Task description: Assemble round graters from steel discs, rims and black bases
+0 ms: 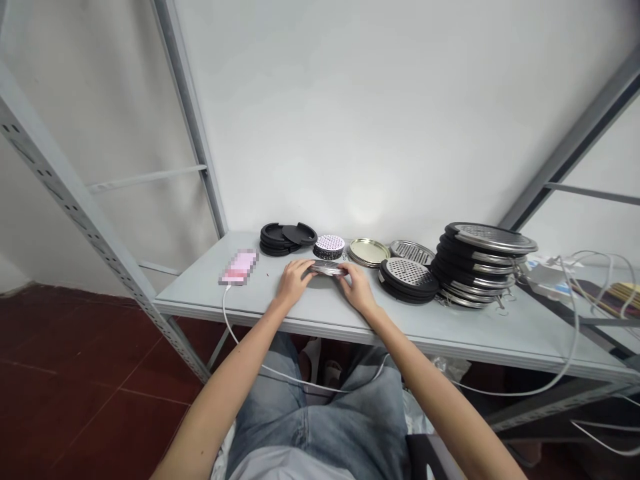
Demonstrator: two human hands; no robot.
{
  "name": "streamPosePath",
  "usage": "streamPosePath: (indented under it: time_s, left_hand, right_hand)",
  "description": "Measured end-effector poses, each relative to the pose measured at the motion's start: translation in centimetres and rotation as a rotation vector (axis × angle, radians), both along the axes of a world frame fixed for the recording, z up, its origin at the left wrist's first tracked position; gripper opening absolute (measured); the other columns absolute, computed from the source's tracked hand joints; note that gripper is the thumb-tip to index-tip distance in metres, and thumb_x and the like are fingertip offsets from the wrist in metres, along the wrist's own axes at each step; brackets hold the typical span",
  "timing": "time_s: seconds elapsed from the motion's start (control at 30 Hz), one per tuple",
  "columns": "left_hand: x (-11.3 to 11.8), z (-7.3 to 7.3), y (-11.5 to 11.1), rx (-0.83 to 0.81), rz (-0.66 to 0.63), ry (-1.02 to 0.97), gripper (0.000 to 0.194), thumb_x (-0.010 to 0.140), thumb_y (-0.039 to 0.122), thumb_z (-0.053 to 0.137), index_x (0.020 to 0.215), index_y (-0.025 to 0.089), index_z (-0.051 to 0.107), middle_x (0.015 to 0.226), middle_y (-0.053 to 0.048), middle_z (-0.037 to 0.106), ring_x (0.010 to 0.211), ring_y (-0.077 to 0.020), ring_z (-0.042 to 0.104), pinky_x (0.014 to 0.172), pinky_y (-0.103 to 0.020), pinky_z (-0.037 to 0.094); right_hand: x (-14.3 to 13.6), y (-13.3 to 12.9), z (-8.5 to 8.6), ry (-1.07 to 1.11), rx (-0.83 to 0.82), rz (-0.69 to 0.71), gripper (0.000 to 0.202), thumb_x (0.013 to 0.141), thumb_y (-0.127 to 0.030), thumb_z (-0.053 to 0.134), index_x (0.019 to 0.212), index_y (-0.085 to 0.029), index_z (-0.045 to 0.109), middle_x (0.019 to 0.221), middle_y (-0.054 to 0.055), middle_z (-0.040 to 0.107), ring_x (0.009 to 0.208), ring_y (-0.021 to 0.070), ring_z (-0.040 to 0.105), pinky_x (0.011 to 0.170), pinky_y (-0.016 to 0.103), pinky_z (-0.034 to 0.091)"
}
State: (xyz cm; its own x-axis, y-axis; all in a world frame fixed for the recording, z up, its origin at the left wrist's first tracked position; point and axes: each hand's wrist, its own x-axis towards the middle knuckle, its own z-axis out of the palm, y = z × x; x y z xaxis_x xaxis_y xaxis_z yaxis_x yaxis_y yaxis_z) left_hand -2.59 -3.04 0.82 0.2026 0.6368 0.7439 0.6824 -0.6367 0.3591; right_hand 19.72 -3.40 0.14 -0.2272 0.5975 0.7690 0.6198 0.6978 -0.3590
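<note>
A thin round metal disc [327, 268] is held low over the grey shelf top, one edge in each hand. My left hand [295, 280] grips its left side and my right hand [356, 285] its right side, fingers closed on the rim. The fingers hide part of the disc, and its exact kind does not show. Just behind it stands a small stack of round perforated pieces [330, 245] with a pale top. Black round rings [285, 239] are piled to the left. Gold-toned metal discs [369, 251] lie to the right.
Black-rimmed perforated plates [407, 277] lie to the right, beside a tall stack of black and silver discs [483, 267]. A slotted metal disc [413, 252] lies behind. A pink phone [240, 267] with a white cable [227, 320] rests at left. Metal posts [193, 120] frame the shelf.
</note>
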Motion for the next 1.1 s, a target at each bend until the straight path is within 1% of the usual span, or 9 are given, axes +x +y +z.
streamPosePath:
  time_s: [0.1,0.2,0.4,0.5,0.63,0.73,0.8,0.93,1.1]
  left_hand:
    - [0.3,0.3,-0.6,0.033,0.024,0.048,0.024,0.087,0.023,0.069,0.111,0.022,0.070,0.107,-0.006,0.071,0.103,-0.0238,0.061,0.095,-0.041,0.047]
    - [0.7,0.6,-1.1,0.061,0.006,0.108,0.024,0.086,0.027,0.071,0.109,0.021,0.071,0.100,-0.006,0.071,0.099,-0.0238,0.060,0.092,-0.040,0.048]
    - [0.3,0.4,-0.6,0.050,0.031,-0.010,0.044,0.083,0.032,0.074,0.124,0.019,0.062,0.119,-0.010,0.067,0.113,-0.0269,0.058,0.101,-0.044,0.044]
    - [0.0,0.0,0.0,0.019,-0.017,-0.089,0.040,0.087,0.026,0.070,0.125,0.019,0.061,0.122,-0.011,0.067,0.117,-0.0264,0.059,0.102,-0.044,0.045]
    - [-0.1,-0.2,0.2,-0.040,-0.087,-0.127,0.026,0.088,0.023,0.068,0.114,0.019,0.068,0.111,-0.008,0.072,0.104,-0.0232,0.066,0.093,-0.039,0.049]
    - [0.0,0.0,-0.1,-0.040,-0.067,-0.051,0.022,0.087,0.024,0.070,0.109,0.021,0.071,0.106,-0.006,0.074,0.099,-0.0222,0.067,0.090,-0.038,0.048]
    - [0.2,0.1,-0.4,-0.023,-0.040,0.014,0.023,0.086,0.025,0.071,0.108,0.021,0.071,0.101,-0.006,0.074,0.095,-0.0216,0.067,0.088,-0.037,0.048]
    - [0.4,0.3,-0.8,0.019,-0.023,0.111,0.025,0.084,0.025,0.073,0.109,0.021,0.071,0.100,-0.006,0.074,0.094,-0.0218,0.067,0.087,-0.038,0.048]
    - [0.3,0.1,-0.6,0.030,-0.002,0.028,0.036,0.083,0.028,0.074,0.118,0.019,0.066,0.114,-0.010,0.070,0.108,-0.0253,0.063,0.095,-0.041,0.048]
  right_hand:
    - [-0.3,-0.5,0.6,-0.091,0.074,-0.062,0.032,0.090,-0.023,0.055,0.121,-0.019,0.059,0.124,0.015,0.063,0.114,0.0313,0.058,0.098,0.050,0.048]
    - [-0.4,-0.8,0.8,-0.146,0.103,-0.042,0.027,0.090,-0.022,0.054,0.115,-0.021,0.063,0.117,0.013,0.066,0.108,0.0304,0.060,0.095,0.048,0.049]
    - [0.2,-0.2,0.1,0.093,-0.002,-0.002,0.021,0.092,-0.030,0.053,0.109,-0.020,0.061,0.101,0.010,0.069,0.092,0.0258,0.064,0.085,0.042,0.053]
    - [0.4,0.3,-0.2,0.149,-0.067,0.029,0.021,0.091,-0.032,0.055,0.108,-0.020,0.060,0.096,0.009,0.068,0.087,0.0242,0.064,0.082,0.040,0.053]
    - [0.5,0.4,-0.1,0.092,0.002,-0.029,0.025,0.090,-0.027,0.053,0.112,-0.019,0.059,0.109,0.012,0.067,0.109,0.0294,0.060,0.095,0.048,0.049]
    - [0.1,-0.2,0.4,-0.020,0.100,-0.085,0.033,0.088,-0.025,0.056,0.120,-0.019,0.057,0.124,0.015,0.061,0.122,0.0315,0.052,0.102,0.051,0.044]
    - [-0.1,-0.7,0.7,-0.097,0.155,-0.093,0.034,0.089,-0.026,0.057,0.122,-0.020,0.058,0.127,0.015,0.061,0.119,0.0307,0.054,0.102,0.050,0.045]
    - [-0.2,-1.1,0.9,-0.143,0.193,-0.073,0.023,0.093,-0.025,0.053,0.113,-0.023,0.064,0.112,0.011,0.067,0.105,0.0269,0.062,0.094,0.044,0.050]
    - [0.1,-0.5,0.3,0.045,0.072,-0.027,0.020,0.093,-0.028,0.052,0.108,-0.021,0.062,0.104,0.010,0.068,0.096,0.0251,0.064,0.086,0.041,0.053]
